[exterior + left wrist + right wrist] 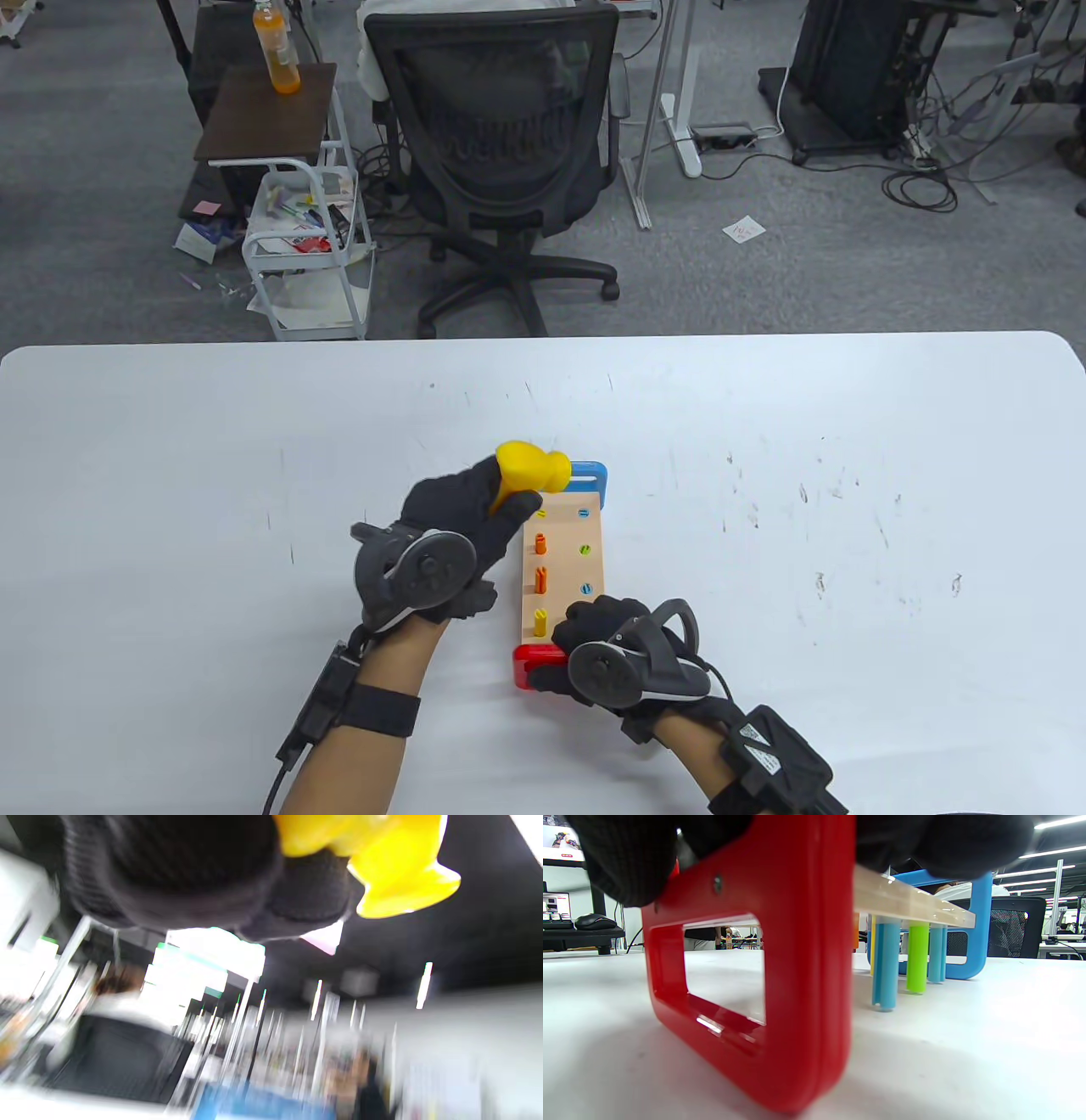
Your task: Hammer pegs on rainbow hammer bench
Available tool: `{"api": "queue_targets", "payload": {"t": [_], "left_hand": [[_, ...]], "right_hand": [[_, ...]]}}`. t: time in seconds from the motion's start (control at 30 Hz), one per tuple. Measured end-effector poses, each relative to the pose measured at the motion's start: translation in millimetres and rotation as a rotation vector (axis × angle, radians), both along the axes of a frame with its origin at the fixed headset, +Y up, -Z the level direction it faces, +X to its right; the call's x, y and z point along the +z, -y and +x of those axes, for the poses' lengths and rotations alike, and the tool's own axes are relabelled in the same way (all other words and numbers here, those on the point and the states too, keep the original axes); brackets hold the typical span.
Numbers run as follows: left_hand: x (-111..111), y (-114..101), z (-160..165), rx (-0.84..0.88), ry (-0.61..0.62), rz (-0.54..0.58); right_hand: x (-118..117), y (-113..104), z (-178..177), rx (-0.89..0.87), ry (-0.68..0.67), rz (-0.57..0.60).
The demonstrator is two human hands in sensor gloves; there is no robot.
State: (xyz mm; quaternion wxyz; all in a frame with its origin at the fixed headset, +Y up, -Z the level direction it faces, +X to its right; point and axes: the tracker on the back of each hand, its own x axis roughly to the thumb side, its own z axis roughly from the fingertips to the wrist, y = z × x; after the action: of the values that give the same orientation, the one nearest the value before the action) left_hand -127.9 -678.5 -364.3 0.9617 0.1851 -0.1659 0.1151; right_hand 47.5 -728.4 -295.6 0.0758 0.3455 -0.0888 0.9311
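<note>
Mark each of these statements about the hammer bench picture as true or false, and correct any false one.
1. The left hand holds a yellow hammer. True.
2. The right hand rests on the blue end of the bench. False: it holds the red end, nearest the person; the blue end is the far one.
3. The orange pegs stand up above the bench top. True.
4. The blue and green pegs in the right row stand as high as the orange ones. False: they sit flush with the top, and the right wrist view shows the green peg reaching down to the table.
5. The hammer lies flat on the table. False: it is raised over the bench's far end.
</note>
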Motion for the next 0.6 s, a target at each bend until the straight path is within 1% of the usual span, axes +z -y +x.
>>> {"api": "queue_targets", "payload": {"t": [0.03, 0.07, 0.1, 0.13, 0.17, 0.2, 0.3, 0.4, 0.43, 0.47, 0.5, 0.57, 0.6], "left_hand": [[-4.7, 35.4, 8.1, -0.297, -0.011, -0.093], [-0.1, 45.5, 4.7, -0.443, -0.105, 0.002], [-4.7, 42.0, 3.8, -0.344, -0.051, 0.017], [-5.9, 37.3, 4.8, -0.171, 0.001, -0.101], [-4.1, 28.8, 3.9, -0.102, 0.016, -0.089], [-2.5, 9.0, 2.3, -0.057, 0.005, -0.013], [6.5, -48.5, -0.5, 0.036, 0.031, 0.136], [18.1, -85.3, -3.6, 0.064, 0.049, 0.263], [20.6, -92.2, -5.6, 0.074, 0.046, 0.292], [21.1, -94.1, -7.1, 0.083, 0.042, 0.302], [20.0, -91.5, -9.3, 0.093, 0.033, 0.3], [12.7, -73.8, -10.3, 0.072, 0.022, 0.257], [5.5, -53.8, -9.6, 0.019, 0.005, 0.203]], "right_hand": [[-0.1, 0.1, 0.0, 0.001, 0.001, 0.0], [-0.2, 0.1, 0.1, -0.002, 0.0, -0.001], [0.0, -0.1, 0.2, -0.001, 0.0, -0.001], [0.1, 0.0, 0.4, -0.002, -0.001, 0.001], [-0.4, -0.1, 0.7, -0.004, -0.003, -0.001], [-0.6, 0.0, 1.0, -0.008, -0.005, -0.003], [-0.6, 0.0, 0.6, -0.004, -0.005, -0.001], [-0.5, 0.0, 0.9, -0.006, -0.006, -0.003], [-0.5, 0.0, 0.8, -0.006, -0.005, -0.003], [-0.5, -0.1, 0.7, -0.006, -0.005, -0.003], [-0.3, -0.1, 0.6, -0.004, -0.004, -0.001], [-0.2, -0.1, 0.6, -0.004, -0.003, -0.001], [-0.2, -0.1, 0.7, -0.004, -0.003, -0.001]]}}
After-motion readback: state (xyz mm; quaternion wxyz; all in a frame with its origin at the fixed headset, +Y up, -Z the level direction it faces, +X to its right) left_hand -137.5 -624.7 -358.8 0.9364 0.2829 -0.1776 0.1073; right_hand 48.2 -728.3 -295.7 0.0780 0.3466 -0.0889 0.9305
